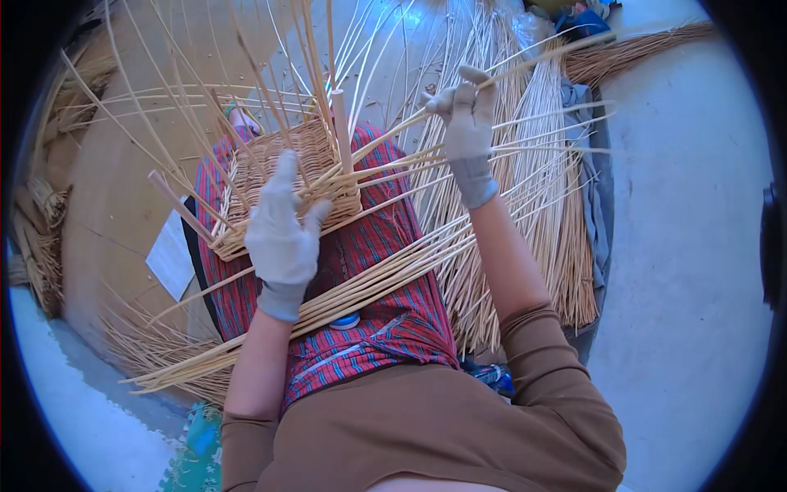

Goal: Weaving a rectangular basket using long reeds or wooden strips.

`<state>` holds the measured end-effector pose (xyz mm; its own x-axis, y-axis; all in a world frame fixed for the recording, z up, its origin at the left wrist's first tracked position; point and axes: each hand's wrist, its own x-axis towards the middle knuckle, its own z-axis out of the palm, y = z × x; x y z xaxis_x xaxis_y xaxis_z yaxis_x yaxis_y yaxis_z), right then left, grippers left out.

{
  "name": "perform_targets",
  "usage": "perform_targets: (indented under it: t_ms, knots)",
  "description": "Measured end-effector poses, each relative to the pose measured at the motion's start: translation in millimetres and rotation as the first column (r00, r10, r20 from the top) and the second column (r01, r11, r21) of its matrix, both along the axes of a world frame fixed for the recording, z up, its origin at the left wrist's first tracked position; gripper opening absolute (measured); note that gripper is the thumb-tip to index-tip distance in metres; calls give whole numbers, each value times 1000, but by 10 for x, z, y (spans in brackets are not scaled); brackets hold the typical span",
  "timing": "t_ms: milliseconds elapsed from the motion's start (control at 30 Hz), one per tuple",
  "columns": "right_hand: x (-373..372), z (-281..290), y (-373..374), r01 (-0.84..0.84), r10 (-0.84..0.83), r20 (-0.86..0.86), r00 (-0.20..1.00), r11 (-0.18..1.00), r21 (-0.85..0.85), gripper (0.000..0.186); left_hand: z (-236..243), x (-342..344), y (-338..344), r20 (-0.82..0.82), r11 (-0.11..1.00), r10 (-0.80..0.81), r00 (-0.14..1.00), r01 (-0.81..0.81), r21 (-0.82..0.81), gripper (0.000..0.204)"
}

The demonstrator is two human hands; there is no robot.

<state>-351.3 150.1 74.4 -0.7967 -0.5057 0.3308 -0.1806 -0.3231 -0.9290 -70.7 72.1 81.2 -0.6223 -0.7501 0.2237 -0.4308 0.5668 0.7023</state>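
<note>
A partly woven wicker basket (313, 141) rests tilted on my lap, with long thin rods standing up and fanning out from its sides. Thicker pegs, one of them a corner peg (341, 131), rise at its corners. My left hand (283, 238), in a white glove, lies against the basket's near side with index finger and thumb stretched apart. Off to the right, my gloved right hand (467, 123) is raised, its fingers pinching a long pale wicker rod (545, 56) that runs from the basket. Other rods pass beneath that hand.
A bundle of loose rods (385, 283) lies across my lap over a red striped cloth (385, 336). At right a large heap of pale rods (566, 262) covers a grey cloth. Darker rods (639, 53) lie behind it. More bundles (41, 238) lie at the left edge.
</note>
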Motion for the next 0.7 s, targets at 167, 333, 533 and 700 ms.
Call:
perform_targets:
  t_ms: [167, 333, 533, 700]
  knots:
    - [-156, 75, -79, -92, 97, -57, 994, 992, 82, 19, -372, -185, 38, 425, 736, 80, 902, 234, -635, 104]
    - [-162, -242, -115, 92, -93, -9, 996, 962, 258, 20, -635, -187, -101, 199, 818, -110, 974, 203, -538, 116]
    - [-159, -143, -196, 40, -100, 201, 974, 959, 281, 29, -465, -181, -80, 269, 819, -101, 958, 234, -524, 115]
    - [259, 419, 114, -208, 232, 234, 944, 970, -122, 33, -516, -128, -93, 296, 849, -84, 951, 224, -479, 117]
